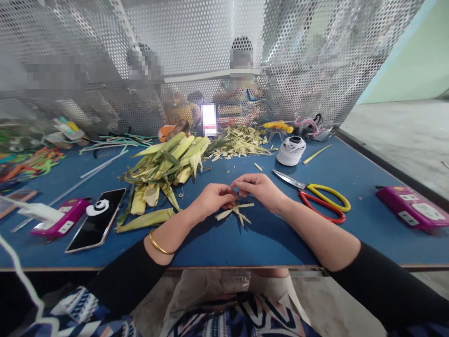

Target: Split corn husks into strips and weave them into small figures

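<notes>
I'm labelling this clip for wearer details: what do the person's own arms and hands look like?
The left hand and right hand are ungloved. Black sleeves end partway down the forearms. A plain gold bangle circles the left forearm; none shows on the right.

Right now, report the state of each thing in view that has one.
Left hand: fingers curled, grip unclear.
Right hand: fingers curled, grip unclear.
Husk strips: splayed.
Corn husks: heaped.
Scissors: flat, blades apparently closed.
White thread spool: upright.
Black smartphone: flat, dark side up.
Rear phone: upright, screen lit.
</notes>
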A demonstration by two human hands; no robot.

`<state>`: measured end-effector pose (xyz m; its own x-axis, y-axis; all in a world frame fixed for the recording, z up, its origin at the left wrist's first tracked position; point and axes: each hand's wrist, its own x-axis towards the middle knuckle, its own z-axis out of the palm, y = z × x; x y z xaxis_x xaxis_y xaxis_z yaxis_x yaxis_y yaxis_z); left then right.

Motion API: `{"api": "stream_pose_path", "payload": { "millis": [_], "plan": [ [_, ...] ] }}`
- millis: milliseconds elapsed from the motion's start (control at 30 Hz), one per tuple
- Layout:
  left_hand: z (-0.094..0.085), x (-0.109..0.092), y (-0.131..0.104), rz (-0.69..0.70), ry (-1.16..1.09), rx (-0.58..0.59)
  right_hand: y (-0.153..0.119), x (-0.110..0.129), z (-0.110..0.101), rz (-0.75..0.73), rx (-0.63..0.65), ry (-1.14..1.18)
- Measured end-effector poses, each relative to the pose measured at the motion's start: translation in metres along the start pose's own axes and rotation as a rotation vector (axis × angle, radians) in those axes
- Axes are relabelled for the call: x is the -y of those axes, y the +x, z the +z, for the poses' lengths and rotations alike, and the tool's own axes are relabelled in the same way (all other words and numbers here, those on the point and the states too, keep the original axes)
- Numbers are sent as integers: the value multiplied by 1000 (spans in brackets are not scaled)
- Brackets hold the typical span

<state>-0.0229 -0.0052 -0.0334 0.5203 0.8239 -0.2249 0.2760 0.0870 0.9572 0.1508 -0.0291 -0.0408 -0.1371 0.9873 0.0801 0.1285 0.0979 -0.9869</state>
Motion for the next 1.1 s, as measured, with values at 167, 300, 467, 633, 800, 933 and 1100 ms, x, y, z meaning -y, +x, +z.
{"api": "stream_pose_path", "payload": {
  "millis": [167,300,467,633,800,933,1100],
  "plan": [
    [-3,0,-1,51,-30,10,3,-8,-8,0,43,-193],
    [-4,3,0,62,-42,21,3,-13,-9,-68,69,-374],
    [-5,4,2,81,-40,38,2,-13,-5,-125,83,-476],
    [-7,6,3,73,-26,41,2,-10,-6,-136,68,-518],
    [-8,7,4,70,-1,87,1,-8,-6,7,90,-416],
    [-8,6,4,60,-10,93,1,-9,-4,44,97,-332],
    [-8,4,3,31,-14,64,0,-8,-3,32,127,-194]
  ]
}}
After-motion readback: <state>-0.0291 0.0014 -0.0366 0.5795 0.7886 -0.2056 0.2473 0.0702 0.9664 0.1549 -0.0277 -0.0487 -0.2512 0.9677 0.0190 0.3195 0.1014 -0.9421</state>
